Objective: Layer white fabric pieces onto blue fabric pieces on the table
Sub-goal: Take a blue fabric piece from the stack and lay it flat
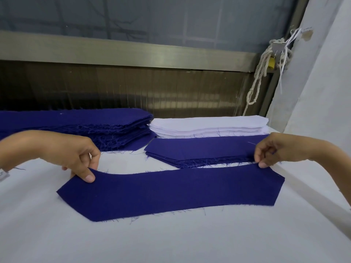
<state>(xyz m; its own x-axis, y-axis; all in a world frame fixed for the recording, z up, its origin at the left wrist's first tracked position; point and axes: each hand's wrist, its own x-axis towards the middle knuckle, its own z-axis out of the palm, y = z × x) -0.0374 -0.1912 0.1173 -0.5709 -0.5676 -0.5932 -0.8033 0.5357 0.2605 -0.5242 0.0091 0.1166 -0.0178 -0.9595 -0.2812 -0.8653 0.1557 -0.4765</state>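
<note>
A long blue fabric piece (171, 192) with pointed ends lies spread across the white table (171, 242). My left hand (79, 158) pinches its upper left corner between thumb and fingers. My right hand (275, 150) pinches its upper right corner. Behind it sits a low stack of blue pieces (199, 150). A taller stack of blue pieces (85, 124) stands at the back left. A stack of white fabric pieces (207, 126) lies at the back, right of centre.
A metal-framed wall with dark panels (133, 92) runs along the table's far edge. A knotted white rope (258, 78) hangs at the back right. A white wall or column (319, 82) rises at the right edge.
</note>
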